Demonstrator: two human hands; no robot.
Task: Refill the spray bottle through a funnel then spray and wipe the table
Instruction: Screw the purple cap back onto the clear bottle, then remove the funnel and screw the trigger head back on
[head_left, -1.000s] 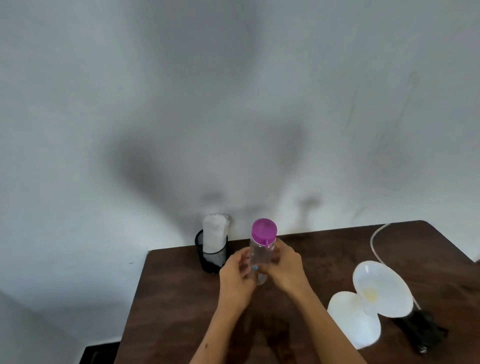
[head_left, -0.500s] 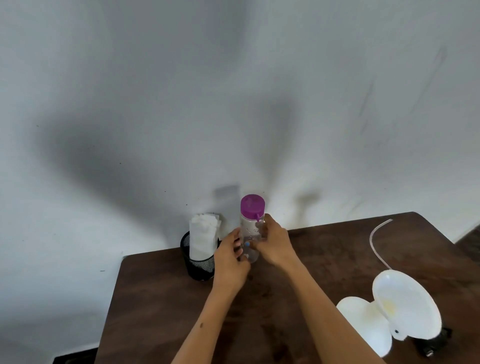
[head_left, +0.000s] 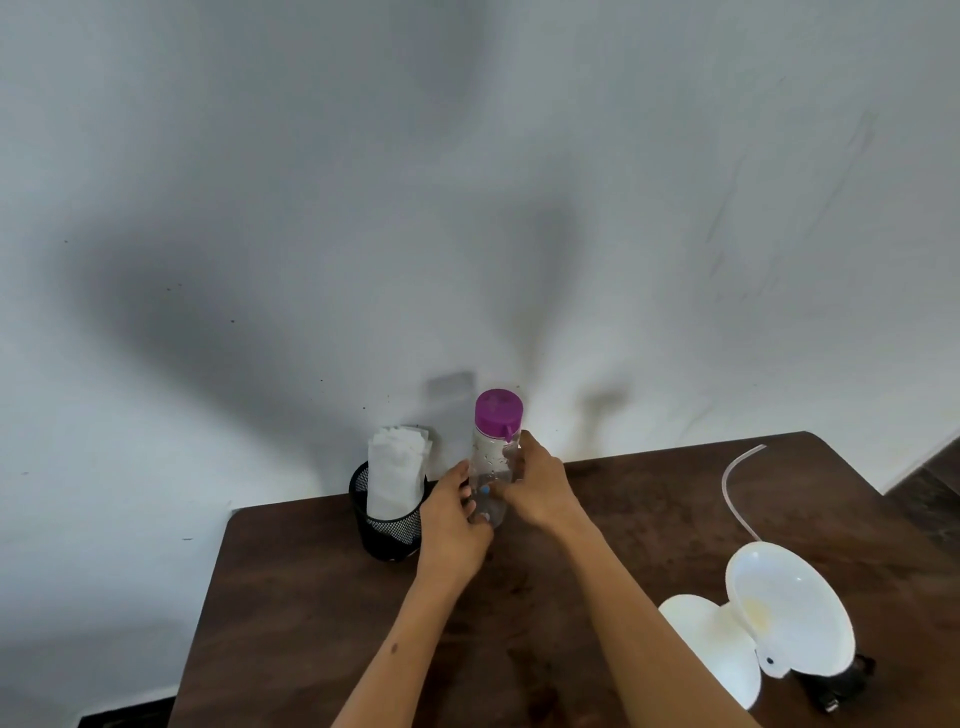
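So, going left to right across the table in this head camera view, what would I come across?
Black mesh cup holding white folded cloths → left hand → clear bottle with purple cap → right hand → white funnel, with a thin clear tube behind it.

Taking the black mesh cup (head_left: 387, 525) at the table's far left as the landmark: it stands close to the wall (head_left: 467, 208), stuffed with upright white tissues (head_left: 396, 475), so a hand has little way in behind it. Just right of the cup, the clear bottle with the purple cap (head_left: 493, 467) stands upright, gripped by the left hand (head_left: 452, 525) and the right hand (head_left: 540, 491); the gap between cup and left hand looks nearly closed, though the angle makes that hard to judge. Nearer than the cup, the brown table (head_left: 311, 597) lies open. Far right of the cup, a white hinged object (head_left: 779, 618) and a thin tube (head_left: 732, 493) block the near-right corner.
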